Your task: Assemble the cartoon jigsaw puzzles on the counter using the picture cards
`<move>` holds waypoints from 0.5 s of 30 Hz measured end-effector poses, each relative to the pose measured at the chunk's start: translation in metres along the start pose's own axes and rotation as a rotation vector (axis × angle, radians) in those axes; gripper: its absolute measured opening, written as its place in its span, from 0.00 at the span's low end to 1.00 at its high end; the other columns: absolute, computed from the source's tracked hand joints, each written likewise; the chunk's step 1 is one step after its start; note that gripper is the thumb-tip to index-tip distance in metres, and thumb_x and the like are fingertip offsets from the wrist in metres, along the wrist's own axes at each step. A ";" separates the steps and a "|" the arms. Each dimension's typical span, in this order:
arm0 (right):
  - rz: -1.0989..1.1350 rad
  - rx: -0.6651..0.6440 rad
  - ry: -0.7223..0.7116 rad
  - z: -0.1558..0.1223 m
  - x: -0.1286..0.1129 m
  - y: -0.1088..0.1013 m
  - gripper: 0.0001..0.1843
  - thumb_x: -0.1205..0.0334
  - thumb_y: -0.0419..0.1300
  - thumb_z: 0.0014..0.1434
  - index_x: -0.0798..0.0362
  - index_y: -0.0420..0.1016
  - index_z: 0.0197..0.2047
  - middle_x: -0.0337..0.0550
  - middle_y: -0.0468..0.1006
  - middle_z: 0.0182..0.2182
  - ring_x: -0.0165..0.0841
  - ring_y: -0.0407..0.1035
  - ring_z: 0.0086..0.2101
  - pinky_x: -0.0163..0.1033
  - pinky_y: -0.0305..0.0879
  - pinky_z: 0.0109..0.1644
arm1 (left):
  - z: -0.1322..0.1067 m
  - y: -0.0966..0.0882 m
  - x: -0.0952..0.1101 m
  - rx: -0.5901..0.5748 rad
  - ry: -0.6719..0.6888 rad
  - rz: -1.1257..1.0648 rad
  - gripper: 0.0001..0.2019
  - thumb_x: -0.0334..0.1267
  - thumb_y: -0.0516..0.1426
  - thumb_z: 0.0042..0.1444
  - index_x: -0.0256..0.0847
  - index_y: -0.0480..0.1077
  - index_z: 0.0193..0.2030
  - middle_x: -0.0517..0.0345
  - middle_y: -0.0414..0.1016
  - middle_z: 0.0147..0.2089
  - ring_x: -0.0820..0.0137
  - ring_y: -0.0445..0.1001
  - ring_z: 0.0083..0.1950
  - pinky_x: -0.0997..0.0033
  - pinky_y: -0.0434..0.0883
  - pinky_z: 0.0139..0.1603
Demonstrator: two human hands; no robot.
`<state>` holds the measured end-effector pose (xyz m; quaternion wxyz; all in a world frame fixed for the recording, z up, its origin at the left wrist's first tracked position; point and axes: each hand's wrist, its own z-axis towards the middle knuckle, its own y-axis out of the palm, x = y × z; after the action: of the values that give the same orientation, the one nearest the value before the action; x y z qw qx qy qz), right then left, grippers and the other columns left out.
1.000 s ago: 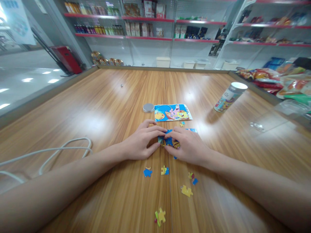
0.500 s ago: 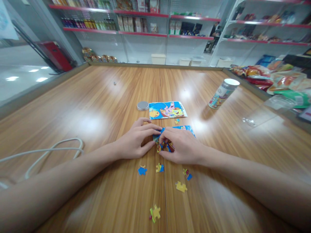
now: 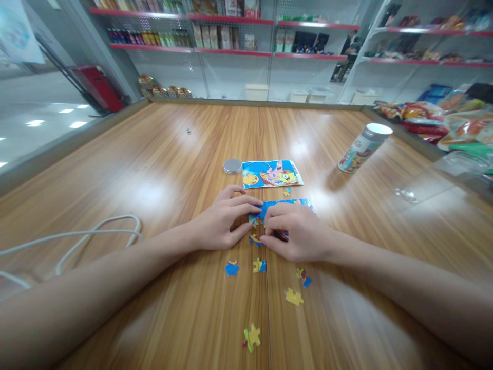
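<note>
Currently, left hand (image 3: 219, 221) lies fingers spread, tips at the left edge of the part-built jigsaw (image 3: 254, 218), just nearer than the picture card (image 3: 271, 173); right hand (image 3: 298, 231) curls over it, grip hidden. Advisable: brace that edge, match loose piece (image 3: 255, 240) against card, press flat.

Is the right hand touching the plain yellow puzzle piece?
Apart: the head view shows bare tabletop between the right hand and the plain yellow puzzle piece.
</note>
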<state>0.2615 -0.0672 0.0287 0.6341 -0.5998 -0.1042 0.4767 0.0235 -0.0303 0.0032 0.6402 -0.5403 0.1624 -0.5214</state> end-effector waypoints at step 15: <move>-0.192 -0.548 -0.017 -0.024 -0.020 -0.054 0.11 0.56 0.73 0.51 0.48 0.79 0.35 0.38 0.80 0.29 0.35 0.72 0.30 0.39 0.53 0.29 | -0.005 -0.012 0.007 -0.070 0.210 -0.056 0.11 0.33 0.62 0.57 0.50 0.78 0.46 0.57 0.69 0.65 0.54 0.62 0.66 0.42 0.60 0.69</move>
<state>0.2938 -0.0883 0.0781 0.4899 -0.7321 -0.2906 0.3737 0.0171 -0.0372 0.0142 0.5856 -0.5091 0.2315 -0.5868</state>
